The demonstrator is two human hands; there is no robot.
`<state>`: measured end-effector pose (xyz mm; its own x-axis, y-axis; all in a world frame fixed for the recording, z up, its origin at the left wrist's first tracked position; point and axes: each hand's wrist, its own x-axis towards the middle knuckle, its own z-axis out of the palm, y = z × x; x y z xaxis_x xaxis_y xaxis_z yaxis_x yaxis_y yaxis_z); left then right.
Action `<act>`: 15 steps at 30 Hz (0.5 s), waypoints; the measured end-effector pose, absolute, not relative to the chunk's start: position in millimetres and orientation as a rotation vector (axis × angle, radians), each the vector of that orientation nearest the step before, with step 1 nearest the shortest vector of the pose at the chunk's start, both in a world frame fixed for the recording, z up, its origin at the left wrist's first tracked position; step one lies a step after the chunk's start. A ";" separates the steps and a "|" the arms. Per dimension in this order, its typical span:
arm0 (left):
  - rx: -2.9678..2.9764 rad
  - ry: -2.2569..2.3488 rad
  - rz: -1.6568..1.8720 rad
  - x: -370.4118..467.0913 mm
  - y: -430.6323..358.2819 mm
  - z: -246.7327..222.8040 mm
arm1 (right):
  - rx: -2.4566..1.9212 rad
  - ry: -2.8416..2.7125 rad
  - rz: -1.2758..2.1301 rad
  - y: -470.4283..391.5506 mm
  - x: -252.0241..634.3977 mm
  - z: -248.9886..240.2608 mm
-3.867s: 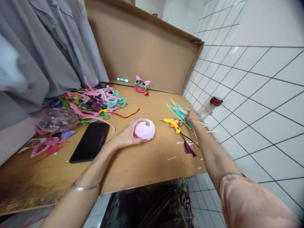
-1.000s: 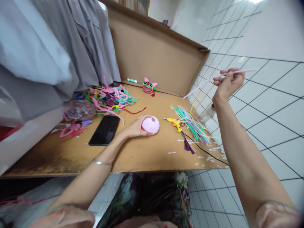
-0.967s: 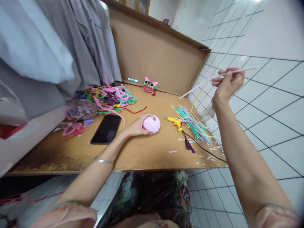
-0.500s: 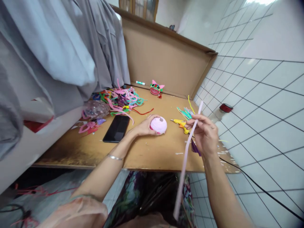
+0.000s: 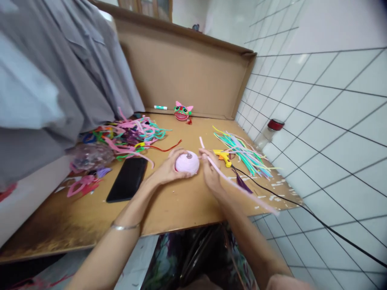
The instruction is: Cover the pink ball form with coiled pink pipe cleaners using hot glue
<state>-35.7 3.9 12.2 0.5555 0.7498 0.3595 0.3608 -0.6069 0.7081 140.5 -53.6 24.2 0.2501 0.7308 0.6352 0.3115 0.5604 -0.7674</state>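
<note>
My left hand (image 5: pixel 169 168) is wrapped round a pale pink ball (image 5: pixel 188 163), which has a grey spot on top and a darker pink patch low on its left side. Just to the right of the ball, my right hand (image 5: pixel 210 171) pinches a long pink pipe cleaner (image 5: pixel 234 184). One short end points up past the fingers; the long end trails over the forearm towards the table's right edge. A small gap separates the right fingertips from the ball. Behind that hand lies a yellow glue gun (image 5: pixel 223 157) with a black cord.
Many pipe cleaners (image 5: pixel 246 155) lie loose at the right, and a tangled heap (image 5: pixel 130 131) at the left. A black phone (image 5: pixel 127 179), a plastic bag (image 5: pixel 92 156), a cat-like craft face (image 5: pixel 182 111), a glue stick (image 5: pixel 160 107) and a red-lidded jar (image 5: pixel 270 131) stand about.
My right hand has come left and down to the ball, and the pipe cleaner has swung from hanging downward to trailing rightward. The left hand still holds the ball. The view has shifted.
</note>
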 end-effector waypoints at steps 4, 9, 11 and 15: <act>2.263 0.888 0.874 -38.1 7.8 11.2 | -0.998 -1.327 0.375 -33.2 148.1 17.1; 2.251 0.916 0.821 -38.7 8.2 13.1 | -1.013 -1.284 0.619 -26.5 155.7 -3.2; 2.231 0.906 0.812 -36.7 4.9 14.9 | -1.024 -1.285 0.698 -28.8 157.0 -9.7; 2.203 0.900 0.862 -31.1 -1.5 17.8 | -1.020 -1.303 0.716 -31.1 160.0 -15.2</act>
